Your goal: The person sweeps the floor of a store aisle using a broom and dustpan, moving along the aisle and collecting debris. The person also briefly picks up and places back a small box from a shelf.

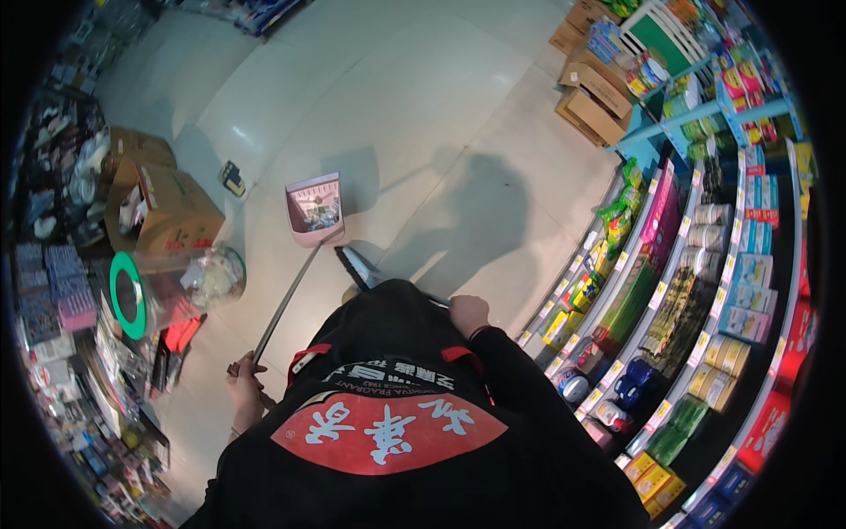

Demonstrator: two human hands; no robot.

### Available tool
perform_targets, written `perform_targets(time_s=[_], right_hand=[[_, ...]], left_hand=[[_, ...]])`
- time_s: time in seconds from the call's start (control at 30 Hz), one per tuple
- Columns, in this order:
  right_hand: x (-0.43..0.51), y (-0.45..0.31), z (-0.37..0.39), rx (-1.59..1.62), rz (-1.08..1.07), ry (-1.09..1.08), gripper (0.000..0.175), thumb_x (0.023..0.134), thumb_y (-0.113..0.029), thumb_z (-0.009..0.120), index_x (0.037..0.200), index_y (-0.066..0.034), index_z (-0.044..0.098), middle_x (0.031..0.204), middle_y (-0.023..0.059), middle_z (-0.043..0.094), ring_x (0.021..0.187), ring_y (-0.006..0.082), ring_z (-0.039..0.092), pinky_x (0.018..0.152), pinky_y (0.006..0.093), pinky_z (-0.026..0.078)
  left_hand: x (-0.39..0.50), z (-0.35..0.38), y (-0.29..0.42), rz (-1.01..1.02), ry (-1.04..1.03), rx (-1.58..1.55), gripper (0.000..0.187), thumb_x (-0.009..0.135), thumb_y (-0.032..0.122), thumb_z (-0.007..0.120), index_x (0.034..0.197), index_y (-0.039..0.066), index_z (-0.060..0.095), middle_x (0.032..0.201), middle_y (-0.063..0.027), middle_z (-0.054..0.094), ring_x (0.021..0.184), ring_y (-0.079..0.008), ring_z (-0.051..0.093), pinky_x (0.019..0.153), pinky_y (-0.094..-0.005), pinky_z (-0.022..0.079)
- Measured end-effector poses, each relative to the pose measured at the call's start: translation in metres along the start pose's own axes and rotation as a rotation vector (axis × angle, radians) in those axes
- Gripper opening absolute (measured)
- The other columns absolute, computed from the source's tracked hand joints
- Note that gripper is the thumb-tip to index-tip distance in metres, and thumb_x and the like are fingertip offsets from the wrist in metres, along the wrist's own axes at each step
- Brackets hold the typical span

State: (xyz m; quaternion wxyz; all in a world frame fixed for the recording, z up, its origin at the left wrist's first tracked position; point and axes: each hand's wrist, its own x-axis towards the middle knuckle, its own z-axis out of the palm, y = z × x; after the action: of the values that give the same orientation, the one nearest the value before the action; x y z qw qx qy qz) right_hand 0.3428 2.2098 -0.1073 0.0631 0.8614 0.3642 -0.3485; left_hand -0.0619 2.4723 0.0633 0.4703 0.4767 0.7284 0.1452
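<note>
A long-handled pink dustpan [309,237] rests on the tiled floor ahead of me, with crumpled litter [320,215] inside it. My left hand [248,389] grips the upper end of its thin metal handle [285,303]. On the other side, my right hand [470,315] is closed around the stick of a broom [357,266]. The broom's dark-and-white bristle head touches or hovers close to the floor, just right of the dustpan's near side. My black apron [396,324], which bears writing, hides the middle of the broom stick.
Stocked store shelves [621,304] curve along my right, with cardboard boxes [595,99] beyond them. To the left are a clear bin with a green rim [127,295], an opened cardboard box [175,208] and crowded goods. A small dark-and-yellow item [232,178] is on the floor.
</note>
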Motion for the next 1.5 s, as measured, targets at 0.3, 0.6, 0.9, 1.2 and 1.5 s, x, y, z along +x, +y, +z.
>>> perform_targets(time_s=[0.3,0.6,0.9,1.2,1.5], right_hand=[[-0.003,0.167,-0.073,0.087,0.484,0.25,0.017,0.08,-0.017,0.057,0.08,-0.0091,0.073,0.083,0.0146,0.07,0.078,0.0327,0.069,0.065,0.0415,0.054],[-0.046,0.146,-0.049,0.618,0.631,0.073,0.026,0.077,-0.02,0.058,0.075,0.005,0.063,0.074,0.0219,0.065,0.063,0.035,0.065,0.058,0.0438,0.052],[-0.159,0.015,-0.028,1.612,1.086,-0.032,0.044,0.081,-0.001,0.056,0.123,0.0038,0.046,0.066,0.0125,0.056,0.046,0.0196,0.055,0.038,0.0335,0.043],[-0.137,0.025,0.077,3.203,1.451,0.514,0.007,0.087,-0.004,0.051,0.082,-0.0014,0.046,0.064,0.0055,0.048,0.051,0.0166,0.051,0.041,0.0268,0.043],[-0.077,0.106,0.092,0.993,0.707,0.494,0.014,0.063,-0.015,0.077,0.069,-0.009,0.066,0.078,0.0167,0.064,0.078,0.0355,0.064,0.062,0.0456,0.049]], left_hand=[[0.038,0.054,0.063,0.021,-0.083,0.108,0.029,0.089,0.016,0.052,0.109,0.0,0.066,0.07,-0.0094,0.065,0.042,-0.0078,0.039,0.042,-0.0231,0.032],[0.131,0.176,0.162,0.128,-0.258,0.237,0.026,0.087,0.021,0.056,0.101,0.001,0.065,0.067,-0.0089,0.062,0.04,-0.0101,0.04,0.036,-0.0256,0.029],[0.185,0.34,0.329,0.388,-0.689,0.592,0.028,0.088,0.023,0.058,0.1,0.0,0.068,0.065,-0.0085,0.064,0.039,-0.0081,0.044,0.038,-0.0223,0.035],[0.171,0.509,0.425,0.525,-0.711,0.923,0.022,0.084,0.024,0.06,0.089,0.003,0.064,0.063,-0.0087,0.063,0.038,-0.0115,0.044,0.037,-0.0264,0.037],[0.158,0.583,0.445,0.593,-0.701,0.936,0.023,0.088,0.023,0.054,0.075,0.004,0.055,0.056,-0.0093,0.059,0.042,-0.015,0.054,0.037,-0.0279,0.041]])
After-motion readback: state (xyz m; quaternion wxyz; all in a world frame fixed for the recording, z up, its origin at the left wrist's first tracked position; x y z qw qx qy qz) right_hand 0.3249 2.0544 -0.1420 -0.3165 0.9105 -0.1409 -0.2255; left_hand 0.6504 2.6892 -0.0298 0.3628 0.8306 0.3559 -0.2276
